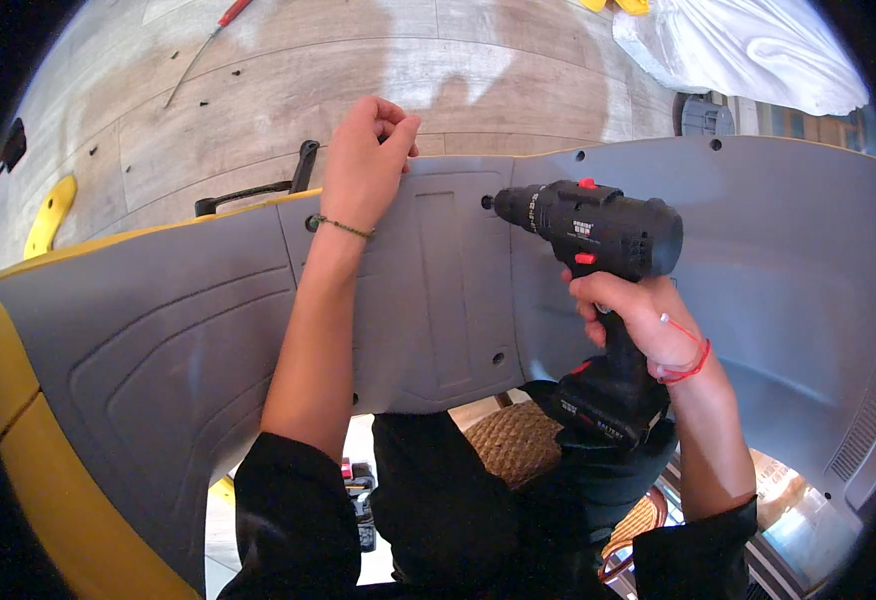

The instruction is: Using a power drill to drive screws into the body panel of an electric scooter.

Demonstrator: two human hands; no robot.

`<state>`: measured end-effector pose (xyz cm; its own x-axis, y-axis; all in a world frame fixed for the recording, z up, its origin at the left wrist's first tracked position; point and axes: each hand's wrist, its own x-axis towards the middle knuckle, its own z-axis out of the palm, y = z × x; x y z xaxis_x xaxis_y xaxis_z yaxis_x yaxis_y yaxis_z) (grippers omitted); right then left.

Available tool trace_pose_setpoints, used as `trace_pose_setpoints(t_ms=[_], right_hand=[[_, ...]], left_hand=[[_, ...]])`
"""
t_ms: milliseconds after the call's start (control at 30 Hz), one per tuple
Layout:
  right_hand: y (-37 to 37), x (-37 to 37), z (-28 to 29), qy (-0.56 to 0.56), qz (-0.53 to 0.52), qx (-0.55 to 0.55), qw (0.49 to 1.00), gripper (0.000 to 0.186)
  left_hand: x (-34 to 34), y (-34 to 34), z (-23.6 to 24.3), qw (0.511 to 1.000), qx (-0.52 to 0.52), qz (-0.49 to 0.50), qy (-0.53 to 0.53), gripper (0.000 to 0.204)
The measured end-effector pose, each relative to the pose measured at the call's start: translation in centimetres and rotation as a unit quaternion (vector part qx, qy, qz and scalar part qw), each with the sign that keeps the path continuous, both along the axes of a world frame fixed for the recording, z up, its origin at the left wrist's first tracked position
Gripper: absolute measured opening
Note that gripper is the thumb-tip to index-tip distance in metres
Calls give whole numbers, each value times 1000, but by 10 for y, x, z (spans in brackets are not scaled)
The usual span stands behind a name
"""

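Note:
A black cordless drill (598, 225) with red switches is gripped by its handle in my right hand (638, 310). Its chuck points left, and the tip is at or just over a dark round spot on a grey moulded panel (408, 290); whether it touches I cannot tell. My left hand (370, 150) hangs over the panel's far edge with the fingers curled in and closed. Something small and dark shows by the fingertips, too little to name. The panel, edged in yellow, lies across in front of me and has several screw holes.
Beyond the panel, a red-handled screwdriver (208, 50) and several small dark screws lie on the wood floor (308, 70). A yellow curved part (51, 216) is at the left, a black bracket (258, 190) along the far edge, white plastic wrapping (748, 50) at the far right.

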<state>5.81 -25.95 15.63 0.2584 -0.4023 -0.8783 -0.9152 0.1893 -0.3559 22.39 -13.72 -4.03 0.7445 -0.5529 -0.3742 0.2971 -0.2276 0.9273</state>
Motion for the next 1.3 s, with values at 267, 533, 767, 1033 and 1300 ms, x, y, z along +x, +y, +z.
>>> trace_pose_setpoints(t_ms=[267,533,767,1033,1300], right_hand=[[-11,14,5,20,66,4,998,20],[-26,45,11,59,118,24,991,27],[-23,61,13,100,124,32,987,26],[-22,80,14,137,214,6,967,29],[-18,78,8,129,209,28,969,22]], left_hand=[[1,0,1,1000,-5,25,-1,25],[0,1,-2,1000,8,0,-22,28],[-1,0,-3,1000,3,0,-20,27],[-1,-1,-6,999,5,-6,-50,26],[-2,0,-6,998,17,-9,-58,27]])
